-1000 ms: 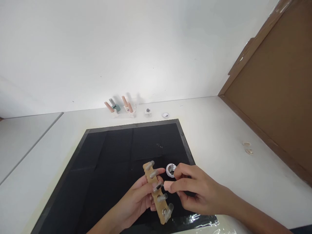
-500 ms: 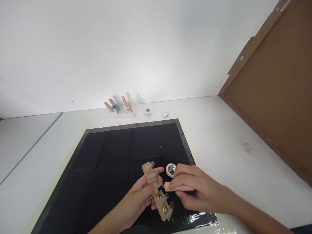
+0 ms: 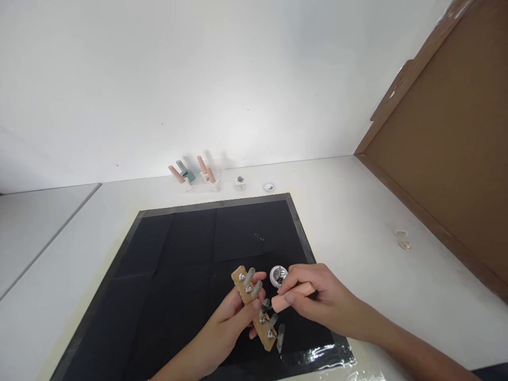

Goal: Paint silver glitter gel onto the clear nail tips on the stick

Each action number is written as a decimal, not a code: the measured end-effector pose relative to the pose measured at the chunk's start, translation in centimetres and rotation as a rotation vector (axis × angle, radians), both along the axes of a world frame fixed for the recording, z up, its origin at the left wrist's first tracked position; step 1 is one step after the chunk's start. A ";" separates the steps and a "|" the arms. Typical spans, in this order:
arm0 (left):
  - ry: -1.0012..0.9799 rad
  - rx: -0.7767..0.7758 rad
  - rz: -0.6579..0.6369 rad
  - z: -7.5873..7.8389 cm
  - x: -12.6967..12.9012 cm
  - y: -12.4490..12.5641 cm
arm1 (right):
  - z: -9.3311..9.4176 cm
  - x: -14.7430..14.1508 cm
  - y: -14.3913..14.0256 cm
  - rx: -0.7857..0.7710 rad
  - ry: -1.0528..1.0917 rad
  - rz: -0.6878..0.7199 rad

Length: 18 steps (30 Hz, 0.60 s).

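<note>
Hands: left (image 3: 228,323) grips nail-tip strip (image 3: 254,307); right (image 3: 313,301) pinches brush handle (image 3: 291,295), bristles hidden.

Two bare forearms rise from the lower edge of the frame, the left hand (image 3: 228,323) at bottom centre and the right hand (image 3: 321,304) at lower right, both slender, long-fingered, with short plain nails, no sleeves, rings, watch or bracelet visible
</note>
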<state>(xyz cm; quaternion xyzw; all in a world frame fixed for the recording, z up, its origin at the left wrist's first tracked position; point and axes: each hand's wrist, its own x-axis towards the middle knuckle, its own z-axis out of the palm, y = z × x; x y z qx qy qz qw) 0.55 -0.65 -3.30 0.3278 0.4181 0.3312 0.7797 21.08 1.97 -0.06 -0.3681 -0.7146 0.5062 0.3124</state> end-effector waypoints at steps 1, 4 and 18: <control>-0.003 -0.003 0.000 0.0 0.0 0.0 | -0.2 0.0 0.0 -0.055 0.017 -0.017; -0.011 -0.011 -0.001 0.0 -0.2 -0.1 | -0.6 -0.2 0.2 -0.199 0.044 -0.086; -0.024 -0.025 -0.002 0.2 -0.1 0.0 | -0.3 -1.0 -0.7 0.036 -0.024 -0.182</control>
